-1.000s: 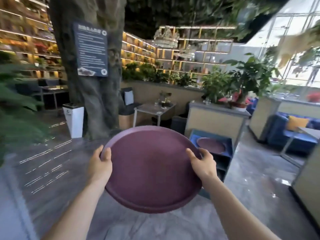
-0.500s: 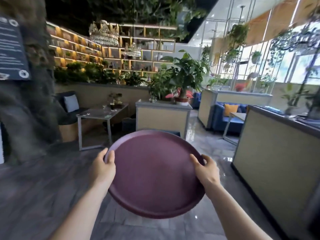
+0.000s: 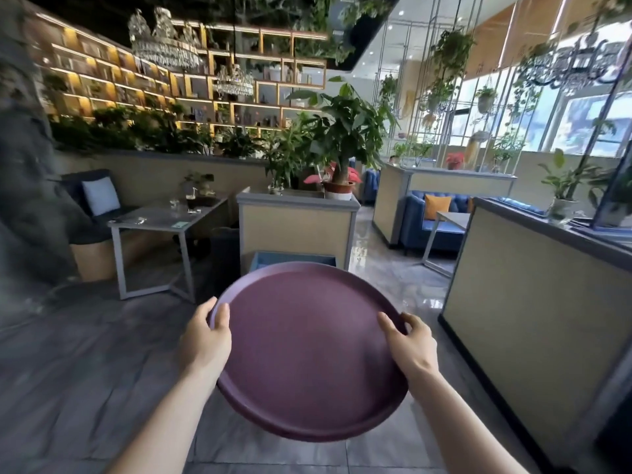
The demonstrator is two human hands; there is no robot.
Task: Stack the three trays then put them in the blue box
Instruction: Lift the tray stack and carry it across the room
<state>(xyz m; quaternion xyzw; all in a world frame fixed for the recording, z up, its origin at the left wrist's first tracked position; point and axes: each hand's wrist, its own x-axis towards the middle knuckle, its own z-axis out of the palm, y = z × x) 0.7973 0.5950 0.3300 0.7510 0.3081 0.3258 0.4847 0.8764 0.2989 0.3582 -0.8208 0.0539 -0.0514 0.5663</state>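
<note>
I hold a round purple tray (image 3: 307, 350) level in front of me, above the floor. My left hand (image 3: 205, 340) grips its left rim with the thumb on top. My right hand (image 3: 412, 347) grips its right rim the same way. Whether more than one tray is in my hands cannot be told from this view. Just beyond the tray's far edge shows the top of the blue box (image 3: 292, 260), on the floor against a beige partition; most of it is hidden behind the tray.
A beige partition (image 3: 295, 227) with potted plants stands behind the box. A grey table (image 3: 164, 220) and dark seat are at the left. A long beige counter (image 3: 533, 302) runs along the right. Glossy tiled floor leads ahead between them.
The view has swung right and moved forward; the tree trunk has slid out to the left. The blue box is now straight ahead behind the tray. Both hands keep the same grip.
</note>
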